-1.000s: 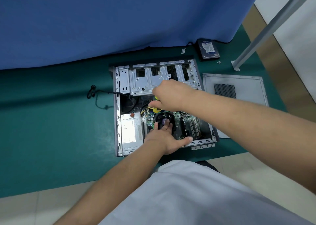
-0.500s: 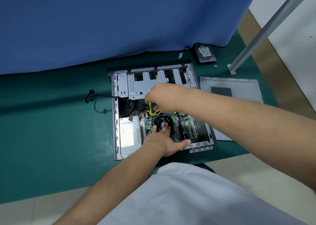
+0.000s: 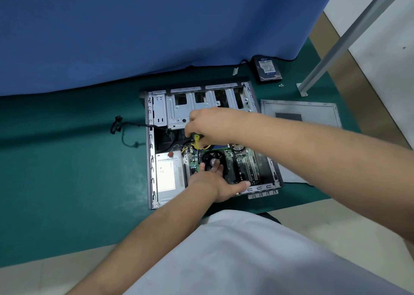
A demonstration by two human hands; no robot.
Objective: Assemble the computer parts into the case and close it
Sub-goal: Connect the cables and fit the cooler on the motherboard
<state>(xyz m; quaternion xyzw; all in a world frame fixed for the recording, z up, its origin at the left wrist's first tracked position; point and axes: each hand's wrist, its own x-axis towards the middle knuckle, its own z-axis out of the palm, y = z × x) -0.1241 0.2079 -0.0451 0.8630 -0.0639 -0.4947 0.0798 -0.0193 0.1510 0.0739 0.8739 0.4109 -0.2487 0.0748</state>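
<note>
An open computer case [image 3: 149, 151] lies flat on the green mat, its motherboard [image 3: 243, 160] and silver power supply [image 3: 167, 173] exposed. My left hand [image 3: 216, 182] rests with straight fingers on the black CPU fan [image 3: 211, 158], thumb out toward the case's near edge. My right hand [image 3: 208, 122] hovers just beyond the fan and grips a yellow-handled screwdriver [image 3: 196, 140], which points down at the board by the fan's far left corner. The tool's tip is hidden. The grey side panel [image 3: 313, 113] lies to the right of the case.
A hard drive [image 3: 267, 70] and small screws [image 3: 281, 85] lie at the back right near a metal pole's foot [image 3: 302, 91]. A black cable [image 3: 125, 129] trails left out of the case. A blue curtain [image 3: 134, 32] hangs behind the mat.
My right hand with the screwdriver has shifted slightly left over the fan's far left corner. The left hand stays on the fan. The camera view has drifted a little.
</note>
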